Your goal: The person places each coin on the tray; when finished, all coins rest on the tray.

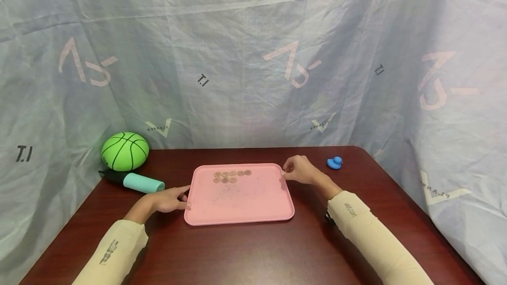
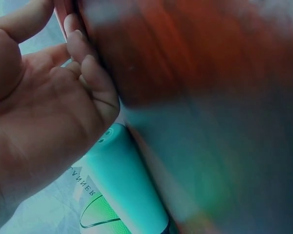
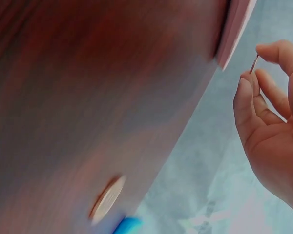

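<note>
A pink tray (image 1: 257,206) lies on the table with several bronze-coloured coins (image 1: 233,173) in two rows near its far side. At the tray's left edge, my left hand (image 1: 168,199) holds the rim between thumb and curled fingers; the left wrist view shows this hand (image 2: 49,107) from the palm side. Over the tray's far right corner, my right hand (image 1: 303,170) pinches a thin coin (image 3: 254,63), seen nearly edge-on between thumb and fingertips in the right wrist view. Another coin (image 3: 107,199) lies on the table there, hidden in the head view.
A green ball (image 1: 125,151) sits at the table's far left corner. In front of it lies a turquoise and black cylindrical object (image 1: 143,183), close to my left hand. A blue toy duck (image 1: 334,163) stands right of my right hand. Grey cloth (image 1: 245,100) hangs behind the table.
</note>
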Demonstrator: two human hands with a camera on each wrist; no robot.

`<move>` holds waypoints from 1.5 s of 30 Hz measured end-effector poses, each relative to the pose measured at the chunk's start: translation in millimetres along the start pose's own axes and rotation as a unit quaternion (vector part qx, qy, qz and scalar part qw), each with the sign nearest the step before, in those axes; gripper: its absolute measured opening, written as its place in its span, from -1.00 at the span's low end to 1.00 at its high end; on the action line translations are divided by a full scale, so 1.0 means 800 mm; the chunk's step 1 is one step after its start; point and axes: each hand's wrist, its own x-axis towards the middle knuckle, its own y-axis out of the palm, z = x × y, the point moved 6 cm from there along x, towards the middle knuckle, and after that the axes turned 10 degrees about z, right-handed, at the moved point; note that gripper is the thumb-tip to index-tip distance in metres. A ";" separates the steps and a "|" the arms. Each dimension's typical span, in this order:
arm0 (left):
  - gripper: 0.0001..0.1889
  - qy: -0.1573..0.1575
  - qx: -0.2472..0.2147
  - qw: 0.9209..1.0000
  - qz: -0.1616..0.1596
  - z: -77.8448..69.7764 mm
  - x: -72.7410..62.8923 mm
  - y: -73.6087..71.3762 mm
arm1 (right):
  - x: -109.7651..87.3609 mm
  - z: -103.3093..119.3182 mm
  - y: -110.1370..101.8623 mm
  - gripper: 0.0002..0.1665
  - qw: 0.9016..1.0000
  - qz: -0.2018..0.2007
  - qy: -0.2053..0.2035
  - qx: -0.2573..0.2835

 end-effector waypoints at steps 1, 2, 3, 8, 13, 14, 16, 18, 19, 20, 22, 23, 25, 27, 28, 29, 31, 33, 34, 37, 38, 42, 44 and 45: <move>-0.14 0.000 -0.001 1.000 0.000 0.000 0.000 0.000 | 0.003 0.005 0.002 -0.85 1.000 0.000 -0.002 0.002; -0.14 0.000 -0.003 1.000 0.000 -0.001 0.000 0.000 | 0.006 0.011 0.005 -0.85 1.000 0.002 -0.003 0.004; -0.14 -0.001 -0.002 1.000 -0.001 -0.001 0.000 -0.001 | 0.008 0.016 0.007 -0.84 1.000 0.003 -0.004 0.007; -0.13 -0.007 -0.005 1.000 -0.002 0.002 0.001 0.000 | 0.026 0.042 0.018 -0.86 1.000 0.005 -0.003 0.004; -0.13 -0.010 -0.005 1.000 -0.002 0.003 0.002 0.001 | 0.045 0.064 0.029 -0.86 1.000 0.014 -0.001 -0.010; -0.13 -0.011 -0.005 1.000 -0.003 0.003 0.002 0.000 | 0.049 0.069 0.032 -0.85 1.000 0.016 0.000 -0.014; -0.13 -0.012 -0.006 1.000 -0.004 0.003 0.002 0.000 | 0.055 0.076 0.037 -0.85 0.999 0.027 0.005 -0.024; -0.13 -0.015 -0.007 1.000 -0.004 0.004 0.002 0.000 | 0.061 0.082 0.044 -0.86 0.999 0.041 0.010 -0.032; -0.13 -0.016 -0.007 1.000 -0.003 0.004 0.002 0.000 | 0.063 0.085 0.047 -0.86 0.998 0.050 0.018 -0.032; -0.13 -0.016 -0.007 1.000 -0.003 0.004 0.003 0.000 | 0.065 0.087 0.051 -0.85 0.997 0.061 0.023 -0.035; -0.14 -0.016 -0.007 1.000 -0.002 0.004 0.003 0.001 | 0.069 0.089 0.058 -0.84 0.995 0.085 0.037 -0.040; -0.13 -0.017 -0.008 1.000 -0.001 0.004 0.003 0.001 | 0.070 0.090 0.061 -0.84 0.993 0.096 0.044 -0.047; -0.13 -0.018 -0.009 1.000 0.000 0.004 0.003 0.002 | 0.073 0.092 0.067 -0.85 0.990 0.115 0.053 -0.059; -0.13 -0.018 -0.011 1.000 -0.001 0.003 0.003 0.001 | 0.076 0.096 0.070 -0.86 0.989 0.121 0.047 -0.076; -0.13 -0.020 -0.013 1.000 -0.002 0.003 0.002 0.001 | 0.078 0.099 0.071 -0.86 0.988 0.122 0.042 -0.084; -0.13 -0.019 -0.010 1.000 -0.001 0.003 0.002 0.000 | 0.080 0.102 0.071 -0.86 0.988 0.121 0.033 -0.092; -0.13 -0.020 -0.008 1.000 -0.002 0.002 0.001 -0.001 | 0.084 0.109 0.072 -0.80 0.987 0.120 0.015 -0.102; -0.13 -0.019 -0.007 1.000 -0.002 0.002 0.000 -0.002 | 0.087 0.113 0.073 -0.73 0.986 0.123 0.013 -0.109; -0.13 -0.019 -0.008 1.000 -0.002 0.001 0.000 -0.002 | 0.089 0.115 0.074 -0.71 0.986 0.125 0.014 -0.111; -0.13 -0.020 -0.009 1.000 -0.001 0.002 0.000 -0.001 | 0.093 0.119 0.078 -0.66 0.985 0.131 0.021 -0.110; -0.13 -0.020 -0.009 1.000 -0.001 0.002 0.001 -0.001 | 0.094 0.120 0.079 -0.66 0.986 0.129 0.021 -0.108; -0.13 -0.020 -0.008 1.000 -0.002 0.002 0.001 0.000 | 0.099 0.127 0.082 -0.73 0.987 0.120 0.017 -0.106; -0.14 -0.020 -0.006 1.000 -0.004 0.002 0.001 0.000 | 0.100 0.130 0.082 -0.79 0.988 0.115 0.011 -0.104; -0.13 -0.021 -0.006 1.000 -0.005 0.002 0.001 -0.001 | 0.101 0.131 0.083 -0.81 0.988 0.114 0.009 -0.103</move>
